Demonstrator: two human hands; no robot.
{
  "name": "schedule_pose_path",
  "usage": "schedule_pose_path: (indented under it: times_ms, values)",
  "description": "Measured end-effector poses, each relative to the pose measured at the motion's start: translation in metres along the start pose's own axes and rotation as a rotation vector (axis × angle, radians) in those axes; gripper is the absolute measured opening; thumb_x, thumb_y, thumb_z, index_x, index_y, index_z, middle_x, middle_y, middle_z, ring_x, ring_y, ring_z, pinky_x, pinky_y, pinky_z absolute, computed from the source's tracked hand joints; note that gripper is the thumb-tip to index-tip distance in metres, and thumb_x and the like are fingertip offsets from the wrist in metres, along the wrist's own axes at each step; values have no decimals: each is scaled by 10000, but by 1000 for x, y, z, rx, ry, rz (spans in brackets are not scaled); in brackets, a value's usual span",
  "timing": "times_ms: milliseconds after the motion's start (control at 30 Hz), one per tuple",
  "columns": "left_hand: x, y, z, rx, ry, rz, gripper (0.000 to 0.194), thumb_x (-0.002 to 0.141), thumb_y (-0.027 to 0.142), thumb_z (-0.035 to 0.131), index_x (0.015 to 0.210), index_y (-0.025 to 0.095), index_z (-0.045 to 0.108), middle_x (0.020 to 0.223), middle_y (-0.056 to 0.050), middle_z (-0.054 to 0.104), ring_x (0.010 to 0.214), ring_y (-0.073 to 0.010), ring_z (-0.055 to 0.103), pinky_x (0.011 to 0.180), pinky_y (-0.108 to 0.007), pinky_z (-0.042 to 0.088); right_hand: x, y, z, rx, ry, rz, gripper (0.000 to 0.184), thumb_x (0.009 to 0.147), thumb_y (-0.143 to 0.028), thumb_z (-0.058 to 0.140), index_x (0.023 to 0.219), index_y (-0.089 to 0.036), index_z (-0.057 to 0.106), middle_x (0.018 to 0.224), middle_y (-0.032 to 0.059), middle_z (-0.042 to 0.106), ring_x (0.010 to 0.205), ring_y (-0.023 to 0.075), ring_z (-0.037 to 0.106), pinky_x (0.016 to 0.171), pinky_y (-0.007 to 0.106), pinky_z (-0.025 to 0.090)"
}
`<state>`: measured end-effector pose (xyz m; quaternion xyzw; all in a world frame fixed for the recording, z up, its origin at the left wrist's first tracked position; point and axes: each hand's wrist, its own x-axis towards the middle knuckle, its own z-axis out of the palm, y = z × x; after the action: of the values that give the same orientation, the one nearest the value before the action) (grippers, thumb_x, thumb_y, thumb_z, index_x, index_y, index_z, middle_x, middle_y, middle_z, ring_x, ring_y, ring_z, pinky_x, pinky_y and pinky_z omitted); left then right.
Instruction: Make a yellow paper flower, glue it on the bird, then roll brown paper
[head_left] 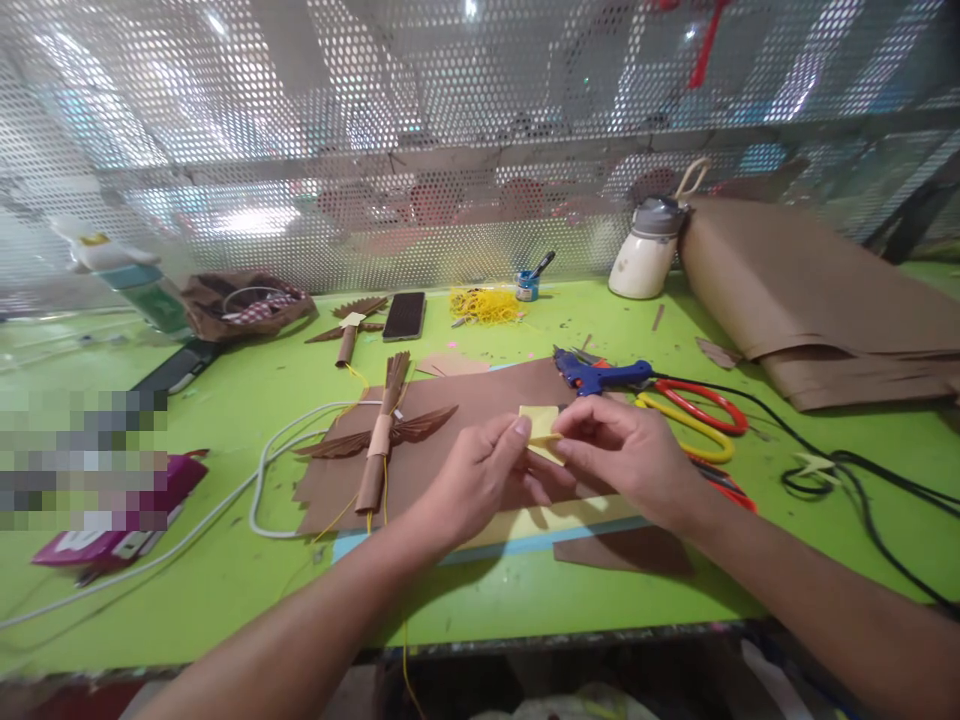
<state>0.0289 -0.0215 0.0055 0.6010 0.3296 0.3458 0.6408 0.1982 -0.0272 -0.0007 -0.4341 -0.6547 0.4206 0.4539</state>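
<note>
Between the fingertips of both my hands is a small piece of yellow paper [541,424], folded over on itself. My left hand [480,470] pinches its left side with thumb and fingers. On the right side my right hand [626,445] is closed on the lower edge. Both hands hover over a stack of brown paper sheets [480,400] with yellow and blue sheets under it. Left of my hands, a brown paper figure [379,440] with a rolled body, pleated wings and yellow string lies on the stack.
A blue glue gun [600,374] and scissors with red [705,404] and yellow handles lie to the right. Behind are a phone [404,316], yellow shreds [487,305], a white bottle [645,250] and large brown paper [825,290]. A white cable [259,500] curves at left.
</note>
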Motion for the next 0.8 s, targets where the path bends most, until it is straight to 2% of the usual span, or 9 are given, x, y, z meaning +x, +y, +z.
schedule_pose_path:
  times_ms: [167, 533, 800]
  values:
    - [-3, 5, 0, 165, -3, 21, 336, 898, 402, 399, 843, 107, 552, 648, -52, 641, 596, -129, 590, 593, -241, 493, 0, 0, -1, -70, 8, -24, 152, 784, -290, 600, 707, -166, 559, 649, -7, 532, 603, 105, 487, 554, 223, 411]
    - [-1, 2, -3, 256, -102, 35, 353, 918, 405, 339, 849, 110, 519, 780, -99, 669, 664, -146, 605, 637, -266, 490, 0, -1, 2, -44, 54, 25, 190, 771, -318, 607, 687, -162, 538, 625, -14, 523, 572, 98, 472, 531, 221, 397]
    - [1, -4, -5, 315, -104, -23, 390, 897, 451, 360, 831, 110, 536, 727, -102, 669, 590, -126, 571, 573, -241, 464, 0, 0, 3, -32, 47, 61, 192, 757, -314, 615, 678, -159, 534, 588, -24, 520, 536, 89, 470, 487, 205, 381]
